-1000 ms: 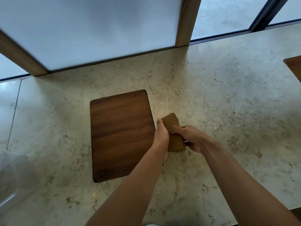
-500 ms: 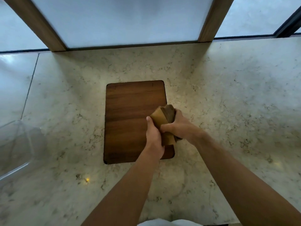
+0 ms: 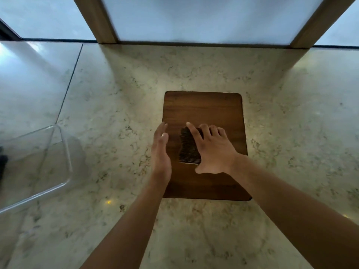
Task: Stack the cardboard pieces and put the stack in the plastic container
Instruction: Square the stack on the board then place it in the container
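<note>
A stack of brown cardboard pieces (image 3: 188, 147) stands on a dark wooden board (image 3: 206, 107), its layered edge facing me. My right hand (image 3: 210, 147) lies spread over the stack's top and right side, index finger along the top edge. My left hand (image 3: 160, 146) is held flat and upright just left of the stack, a small gap away, holding nothing. The clear plastic container (image 3: 67, 154) sits at the left edge of the view, partly cut off.
The board rests on a pale marbled counter (image 3: 116, 105). Frosted window panels with wooden posts (image 3: 97, 20) run along the back. A seam in the counter (image 3: 68, 84) runs diagonally at the left.
The stack was gripped between both hands and has been set on the board. My left hand has let go and opened; my right hand has spread flat over it. The view has shifted left.
</note>
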The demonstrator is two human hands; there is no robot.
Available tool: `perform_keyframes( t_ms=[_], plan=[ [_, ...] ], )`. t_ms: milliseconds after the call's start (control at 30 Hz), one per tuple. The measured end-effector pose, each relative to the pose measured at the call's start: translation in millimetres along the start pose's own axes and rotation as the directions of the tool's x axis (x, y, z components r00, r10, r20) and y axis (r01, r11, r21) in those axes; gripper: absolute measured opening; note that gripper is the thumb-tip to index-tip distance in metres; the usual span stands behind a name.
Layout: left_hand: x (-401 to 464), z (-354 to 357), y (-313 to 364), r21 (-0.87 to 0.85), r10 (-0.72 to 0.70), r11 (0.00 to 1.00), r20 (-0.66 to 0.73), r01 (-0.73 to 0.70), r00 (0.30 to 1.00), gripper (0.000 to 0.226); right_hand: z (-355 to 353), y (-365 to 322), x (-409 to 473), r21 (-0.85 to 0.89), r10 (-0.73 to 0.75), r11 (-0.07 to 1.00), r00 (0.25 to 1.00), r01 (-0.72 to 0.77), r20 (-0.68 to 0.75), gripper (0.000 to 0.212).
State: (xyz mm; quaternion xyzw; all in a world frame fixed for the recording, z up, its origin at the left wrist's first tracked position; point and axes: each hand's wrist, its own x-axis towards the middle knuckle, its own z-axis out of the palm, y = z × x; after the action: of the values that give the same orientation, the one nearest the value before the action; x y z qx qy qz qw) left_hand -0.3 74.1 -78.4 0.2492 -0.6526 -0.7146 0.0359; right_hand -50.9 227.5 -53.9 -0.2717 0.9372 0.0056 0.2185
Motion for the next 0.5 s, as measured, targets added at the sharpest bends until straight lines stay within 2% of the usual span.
perform_keyframes(
  t_ms=[100,200,300,367,500],
  plan=[
    [9,1,-8,0.078,0.033,0.996,0.233,-0.053,0.972,0.063,6,1,-1,0.008,-0.006,1.000,0.999,0.006,-0.033,0.135],
    [12,9,-17,0.037,0.044,0.997,0.362,-0.062,0.931,0.070,11,-1,-3,0.017,0.005,1.000,0.998,-0.004,-0.059,0.134],
    [12,9,-25,-0.058,0.039,0.998,0.389,-0.017,0.921,0.078,14,0,-3,0.009,0.007,1.000,0.996,-0.006,-0.090,0.136],
    [14,5,-33,-0.101,0.038,0.995,0.418,0.005,0.908,0.074,16,3,0,0.016,0.011,1.000,0.993,-0.009,-0.115,0.137],
    [10,1,-34,-0.047,0.064,0.998,0.406,-0.049,0.912,0.080,14,5,2,0.038,-0.012,0.999,0.990,0.018,-0.139,0.136]
  ],
)
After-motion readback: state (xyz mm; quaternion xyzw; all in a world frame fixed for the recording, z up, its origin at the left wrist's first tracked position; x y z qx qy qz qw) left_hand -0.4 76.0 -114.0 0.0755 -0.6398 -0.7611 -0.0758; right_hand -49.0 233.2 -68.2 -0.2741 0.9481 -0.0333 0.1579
